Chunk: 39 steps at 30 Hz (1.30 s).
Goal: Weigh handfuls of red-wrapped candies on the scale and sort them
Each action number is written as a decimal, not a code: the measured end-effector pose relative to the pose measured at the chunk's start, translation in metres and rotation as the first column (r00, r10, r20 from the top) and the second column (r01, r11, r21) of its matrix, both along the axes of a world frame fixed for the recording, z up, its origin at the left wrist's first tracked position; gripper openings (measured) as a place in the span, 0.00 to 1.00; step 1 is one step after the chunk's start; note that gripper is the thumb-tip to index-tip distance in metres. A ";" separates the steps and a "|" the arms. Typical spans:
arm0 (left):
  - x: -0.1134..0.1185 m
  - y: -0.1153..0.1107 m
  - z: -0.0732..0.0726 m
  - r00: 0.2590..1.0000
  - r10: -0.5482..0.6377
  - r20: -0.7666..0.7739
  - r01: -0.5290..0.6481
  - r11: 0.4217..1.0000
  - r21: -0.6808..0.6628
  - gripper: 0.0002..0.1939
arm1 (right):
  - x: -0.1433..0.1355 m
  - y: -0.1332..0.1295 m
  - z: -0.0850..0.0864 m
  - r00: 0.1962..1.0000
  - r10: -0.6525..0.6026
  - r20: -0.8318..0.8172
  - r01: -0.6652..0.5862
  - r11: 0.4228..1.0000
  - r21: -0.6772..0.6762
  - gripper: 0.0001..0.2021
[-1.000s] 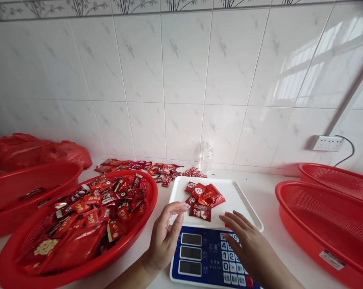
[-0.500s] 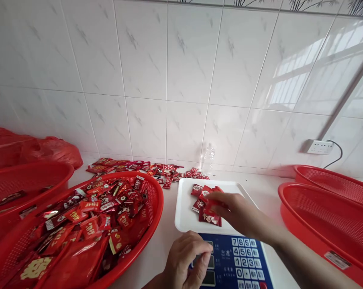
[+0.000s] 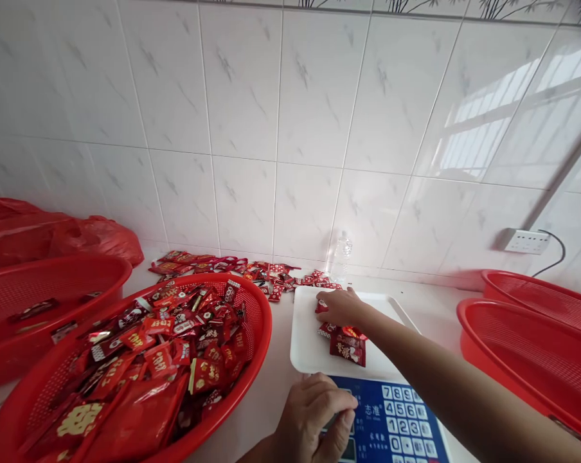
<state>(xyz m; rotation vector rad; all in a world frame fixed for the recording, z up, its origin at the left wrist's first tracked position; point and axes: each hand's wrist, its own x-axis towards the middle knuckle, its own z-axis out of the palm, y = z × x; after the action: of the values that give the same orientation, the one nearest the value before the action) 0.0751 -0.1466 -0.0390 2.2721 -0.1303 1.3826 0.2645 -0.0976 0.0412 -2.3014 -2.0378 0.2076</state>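
My right hand (image 3: 341, 307) is over the back of the white weighing tray (image 3: 303, 357), fingers curled round a small red candy packet (image 3: 321, 307) that it partly hides. Just nearer to me on the tray lie several red and dark-red candy packets (image 3: 347, 347), one overlapping another. My left hand (image 3: 317, 418) rests at the front left of the blue scale panel (image 3: 375, 421), over part of its displays. Its fingers are curled, thumb close to the forefinger, and nothing shows in them.
A red basket (image 3: 259, 360) heaped with wrapped candies stands left; another red basket (image 3: 102, 283) and red plastic bags (image 3: 92, 241) lie beyond. Loose packets (image 3: 276, 280) and a clear bottle (image 3: 341, 257) are by the wall. Red baskets (image 3: 512, 354) stand right, below a socket (image 3: 526, 241).
My right hand has moved from the middle packets to the small packet at the back left of the tray. My left hand keeps its place by the scale. The view has shifted slightly.
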 end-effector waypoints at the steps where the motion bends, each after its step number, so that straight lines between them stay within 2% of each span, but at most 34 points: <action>1: 0.000 0.000 0.000 1.000 -0.007 0.001 0.007 1.000 -0.003 0.10 | 0.001 0.003 -0.004 1.000 -0.008 0.018 0.008 1.000 -0.018 0.15; 4: 0.000 -0.001 0.001 1.000 -0.016 0.009 0.016 1.000 -0.007 0.09 | 0.003 0.010 -0.008 1.000 -0.015 0.022 0.015 1.000 -0.016 0.14; 7: 0.002 -0.001 0.003 0.999 -0.032 0.012 0.032 0.999 0.018 0.09 | 0.001 0.013 0.001 0.999 -0.012 -0.047 0.014 0.999 0.049 0.14; 9: 0.002 -0.002 0.005 0.999 -0.035 0.020 0.035 0.999 0.019 0.09 | -0.006 0.012 0.017 0.991 0.032 -0.133 -0.017 0.993 0.114 0.14; 11: 0.003 -0.002 0.006 0.999 -0.034 0.031 0.033 0.999 0.018 0.09 | -0.017 0.009 0.040 0.964 0.131 -0.232 -0.086 0.977 0.197 0.18; 13: 0.002 -0.002 0.007 0.999 -0.030 0.026 0.029 0.999 0.018 0.09 | -0.027 0.002 0.065 0.890 0.282 -0.358 -0.174 0.936 0.306 0.26; 14: 0.002 -0.002 0.007 1.000 -0.026 0.016 0.026 1.000 0.014 0.09 | -0.030 -0.003 0.074 0.828 0.361 -0.430 -0.203 0.906 0.371 0.29; 16: 0.001 -0.001 0.006 1.000 -0.019 0.000 0.019 1.000 0.005 0.09 | -0.031 -0.014 0.085 0.771 0.434 -0.465 -0.236 0.874 0.424 0.32; 17: 0.001 -0.001 0.006 1.000 -0.018 -0.004 0.018 1.000 0.004 0.09 | -0.028 -0.020 0.085 0.789 0.428 -0.441 -0.255 0.881 0.399 0.31; 19: 0.001 0.000 0.006 1.000 -0.014 0.001 0.014 1.000 0.003 0.09 | -0.016 -0.031 0.074 0.870 0.359 -0.337 -0.282 0.924 0.256 0.28; 22: 0.001 -0.001 0.007 1.000 -0.003 0.002 0.003 1.000 0.017 0.09 | 0.007 -0.052 0.041 0.937 0.248 -0.247 -0.243 0.969 0.051 0.30; 25: 0.002 -0.003 0.007 1.000 -0.024 0.018 0.023 0.998 0.054 0.09 | 0.026 -0.078 0.010 0.956 0.194 -0.219 -0.207 0.977 -0.040 0.33; 27: 0.004 -0.003 0.006 0.999 -0.030 0.027 0.029 0.998 0.057 0.08 | 0.033 -0.095 -0.004 0.961 0.196 -0.198 -0.207 0.977 -0.039 0.31; 31: 0.010 0.000 0.001 0.996 -0.034 0.088 0.027 0.996 0.084 0.07 | 0.044 -0.118 -0.017 0.960 0.173 -0.221 -0.169 0.985 0.035 0.25; 33: 0.013 0.002 -0.001 0.993 -0.033 0.117 0.022 0.995 0.099 0.07 | 0.050 -0.121 -0.020 0.959 0.149 -0.239 -0.144 0.989 0.037 0.26; 36: 0.014 0.003 -0.003 0.993 -0.030 0.114 0.018 0.995 0.102 0.07 | 0.057 -0.112 -0.022 0.968 0.092 -0.233 -0.085 0.996 0.041 0.31; 39: 0.014 0.003 -0.002 0.995 -0.034 0.094 0.024 0.994 0.105 0.07 | 0.057 -0.094 -0.021 0.978 -0.038 -0.206 0.042 0.999 0.012 0.39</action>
<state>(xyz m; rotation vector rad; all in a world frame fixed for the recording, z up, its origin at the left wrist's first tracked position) 0.0888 -0.1435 -0.0410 2.2778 -0.2709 1.5026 0.3218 -0.1921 0.0203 -2.2052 -1.8852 0.4065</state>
